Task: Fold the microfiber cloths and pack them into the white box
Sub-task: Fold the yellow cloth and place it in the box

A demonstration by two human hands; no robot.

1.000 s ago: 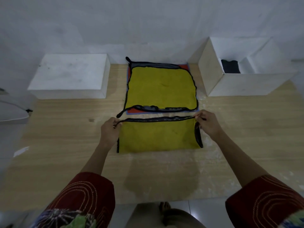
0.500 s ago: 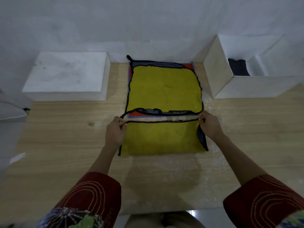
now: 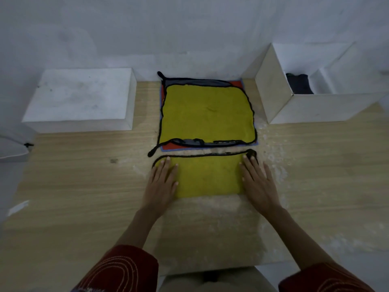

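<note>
Folded yellow cloth (image 3: 207, 175), black-edged, lies flat; both hands (image 3: 162, 182) (image 3: 257, 182) press it, palms open, gripping nothing

no readable text, labels, brands, numbers or signs anywhere in view

wooden table (image 3: 73, 186), closed white block (image 3: 82, 98), wall (image 3: 147, 28)

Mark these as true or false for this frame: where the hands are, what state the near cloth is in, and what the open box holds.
1. Both hands lie flat on the folded yellow cloth: left hand, right hand. True.
2. The open white box is empty. False: something dark sits inside.
3. A stack of cloths lies beyond the folded one. True.
4. The closed white box is on the right. False: it is on the left.
</note>
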